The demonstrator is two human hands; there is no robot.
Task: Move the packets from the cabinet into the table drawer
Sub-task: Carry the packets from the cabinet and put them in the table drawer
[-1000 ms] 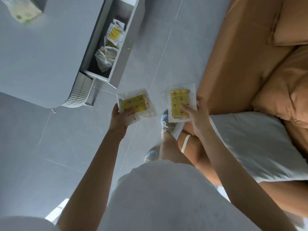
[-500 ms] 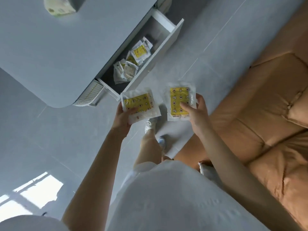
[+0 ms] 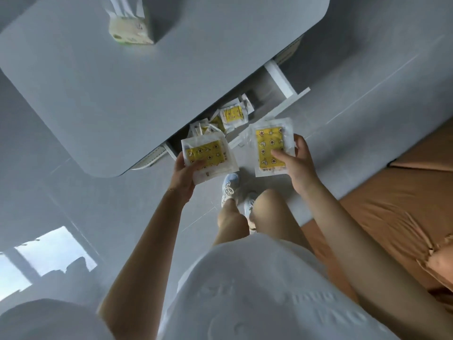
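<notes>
My left hand [image 3: 182, 176] grips a clear packet with a yellow patterned insert [image 3: 208, 154] just in front of the open table drawer [image 3: 282, 79]. My right hand [image 3: 297, 163] pinches a second yellow packet [image 3: 270, 146] over the drawer's front panel. Inside the drawer lie several more packets [image 3: 231, 114], partly hidden under the grey tabletop [image 3: 147, 89]. The cabinet is out of view.
A pale tissue box [image 3: 131, 30] stands on the far part of the table. An orange-brown sofa [image 3: 392, 204] runs along the right. My legs and white-blue shoes [image 3: 230, 185] are on the grey tiled floor between table and sofa.
I have stepped closer to the table while turning. Both packets, still in my hands, now sit right at the drawer's edge. The sofa has slid to the right of view.
</notes>
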